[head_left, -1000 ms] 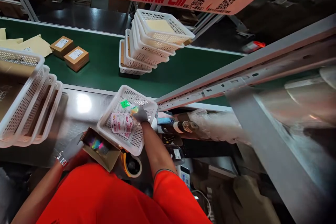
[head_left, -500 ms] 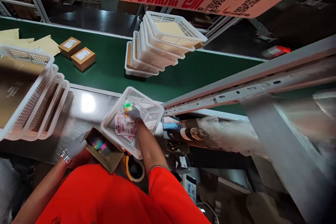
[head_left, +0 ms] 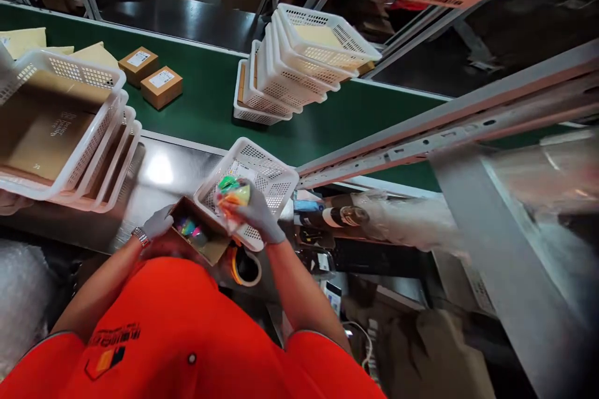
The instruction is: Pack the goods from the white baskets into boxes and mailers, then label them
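Observation:
My right hand (head_left: 262, 212), in a pale grey glove, grips a clear plastic bag (head_left: 234, 196) of green, yellow and orange items. The bag is over the near left part of a white perforated basket (head_left: 281, 168). Inside the basket, a white printed slip (head_left: 242, 171) shows partly behind the bag. My left hand (head_left: 159, 222), also gloved, is closed on the left side of an open cardboard box (head_left: 213, 246). Small shiny items (head_left: 191, 229) in blue, yellow and pink lie inside that box, which stands against the basket's near left side.
A tape roll (head_left: 247, 267) lies right of the box. Stacked white baskets (head_left: 100, 162) holding cardboard stand left; what looks like another person's fingers (head_left: 14, 202) shows beneath them. The green conveyor (head_left: 201, 93) carries boxes (head_left: 161, 87), envelopes and more baskets (head_left: 299, 75). A metal post (head_left: 496, 262) stands right.
My right hand has lifted the bag of coloured items and drawn it back toward the cardboard box. The pink-and-white printed papers no longer show on the basket floor. My view has shifted.

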A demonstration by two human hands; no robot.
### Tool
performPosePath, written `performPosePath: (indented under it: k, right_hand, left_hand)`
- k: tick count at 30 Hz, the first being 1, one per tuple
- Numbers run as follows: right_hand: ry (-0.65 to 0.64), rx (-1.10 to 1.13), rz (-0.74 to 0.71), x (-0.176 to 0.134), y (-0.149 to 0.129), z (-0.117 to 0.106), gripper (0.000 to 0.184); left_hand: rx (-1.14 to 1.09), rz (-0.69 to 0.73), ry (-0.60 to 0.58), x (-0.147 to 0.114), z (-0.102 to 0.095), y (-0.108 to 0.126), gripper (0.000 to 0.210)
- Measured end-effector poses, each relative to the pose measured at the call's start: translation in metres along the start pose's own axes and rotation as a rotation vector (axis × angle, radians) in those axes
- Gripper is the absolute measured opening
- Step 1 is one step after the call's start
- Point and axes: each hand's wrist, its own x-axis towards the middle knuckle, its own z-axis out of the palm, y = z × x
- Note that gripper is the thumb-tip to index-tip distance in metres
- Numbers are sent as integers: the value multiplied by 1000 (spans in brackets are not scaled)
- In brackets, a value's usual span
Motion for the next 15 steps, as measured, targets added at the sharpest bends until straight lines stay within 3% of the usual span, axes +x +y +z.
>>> performPosePath:
  k: [4, 6, 8, 11, 13, 15]
  right_hand:
    - [-314, -448, -171, -52, -33, 70, 68]
    - [-452, -732, -140, -63, -36, 102, 70]
    - [-534, -891, -76, -68, -31, 119, 82]
    - [-581, -799, -163, -71, -24, 111, 87]
    - [-582, -599, -252, -67, -19, 89, 64]
    - [-484, -387, -244, -55, -10, 61, 40]
  left_hand:
    - [17, 17, -21, 3, -2, -1, 65]
    - [23, 19, -20, 2, -4, 2, 61]
    - [24, 21, -16, 0, -6, 4, 58]
    - [16, 41, -7, -3, -7, 7, 55]
    - [12, 58, 2, -5, -7, 8, 53]
    - [8, 87, 18, -6, -6, 10, 51]
